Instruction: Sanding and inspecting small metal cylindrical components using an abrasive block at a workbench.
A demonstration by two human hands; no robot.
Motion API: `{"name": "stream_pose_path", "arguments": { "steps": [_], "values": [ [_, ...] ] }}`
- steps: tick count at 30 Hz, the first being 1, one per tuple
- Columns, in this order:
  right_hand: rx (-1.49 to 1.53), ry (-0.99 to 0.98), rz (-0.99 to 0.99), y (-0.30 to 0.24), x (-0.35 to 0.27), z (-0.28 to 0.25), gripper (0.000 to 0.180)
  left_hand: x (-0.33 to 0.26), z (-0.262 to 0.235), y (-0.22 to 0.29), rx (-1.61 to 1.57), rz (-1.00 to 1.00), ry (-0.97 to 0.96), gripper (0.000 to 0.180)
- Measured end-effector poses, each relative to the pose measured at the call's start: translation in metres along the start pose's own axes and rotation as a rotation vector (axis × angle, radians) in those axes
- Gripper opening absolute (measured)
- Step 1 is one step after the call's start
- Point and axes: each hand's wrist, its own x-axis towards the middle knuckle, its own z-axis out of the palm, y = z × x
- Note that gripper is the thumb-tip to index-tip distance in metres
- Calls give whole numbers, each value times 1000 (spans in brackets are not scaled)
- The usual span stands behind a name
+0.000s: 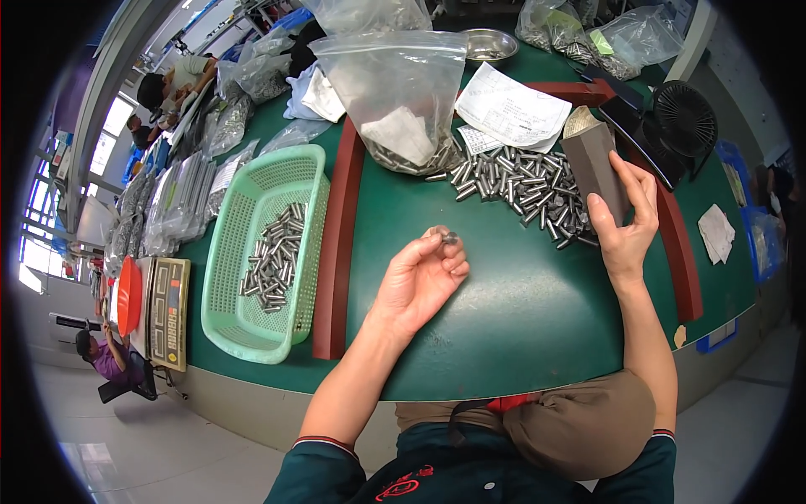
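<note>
Over the middle of the green table, my left hand [424, 273] is closed, palm up, pinching a small metal pin [450, 238] between thumb and fingertips. Farther right, my right hand [625, 214] grips a dark grey-brown rectangular block [594, 164], thumb on its near end and fingers along its right side. Beside the block lies a loose pile of shiny metal pins [512, 185], partly covered by it. To the left stands a light green plastic basket [312, 244] with more of the same pins [273, 260] inside.
Red-brown wooden bars [334, 286] edge the work area. Behind the pile stand a clear bag of pins [386, 92] and paper sheets [512, 109]. A small black fan [684, 118] sits at right, a scale [170, 311] at far left. A metal bowl [491, 46] is at the back.
</note>
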Motion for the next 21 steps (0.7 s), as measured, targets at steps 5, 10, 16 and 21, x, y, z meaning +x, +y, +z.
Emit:
{"name": "stream_pose_path", "arguments": {
  "steps": [5, 10, 16, 21],
  "values": [
    [-14, 4, -5, -2, 1, 0, 52, 0, -10, 4, -36, -4, -179, 9],
    [-2, 10, -2, -3, 1, -1, 52, 2, -14, 4, -30, 18, -327, 12],
    [-14, 17, -7, -2, 1, -2, 52, 4, -16, 4, -5, 17, -367, 14],
    [-2, 12, -12, -6, 1, -2, 53, 3, -17, 4, 35, 50, -375, 14]
  ]
}}
